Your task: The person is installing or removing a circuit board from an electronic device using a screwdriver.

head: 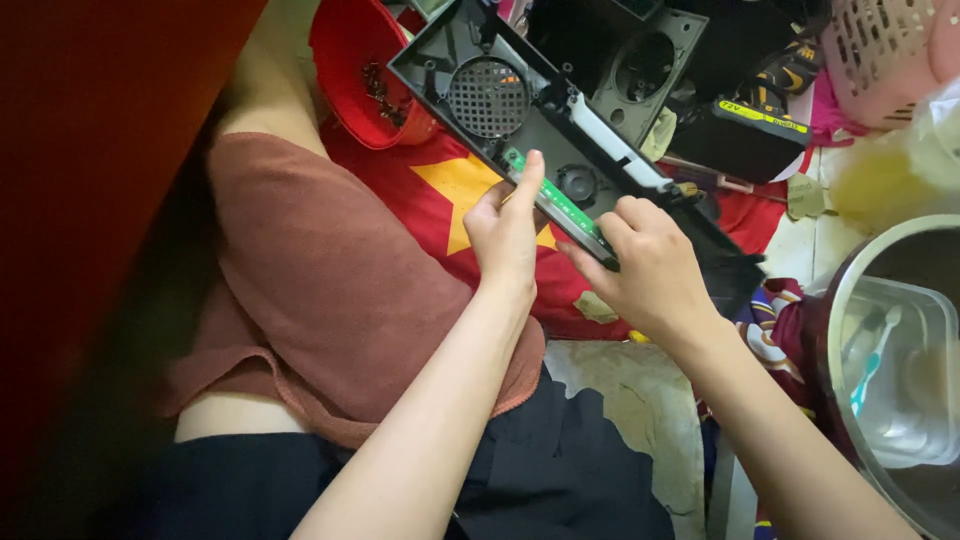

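Your left hand (507, 232) pinches the near end of a narrow green circuit-board strip (556, 203), thumb laid flat along its top. Your right hand (648, 268) grips the strip's other end, fingers curled over the edge. The strip sits along the near rim of a matte black moulded plastic housing (545, 110) with a round perforated grille (487, 97), so it runs straight between your two grips. Under it lies red cloth with a yellow star (455, 185). A glossy red plastic bowl (350, 60) holding small dark screws stands just beside the housing.
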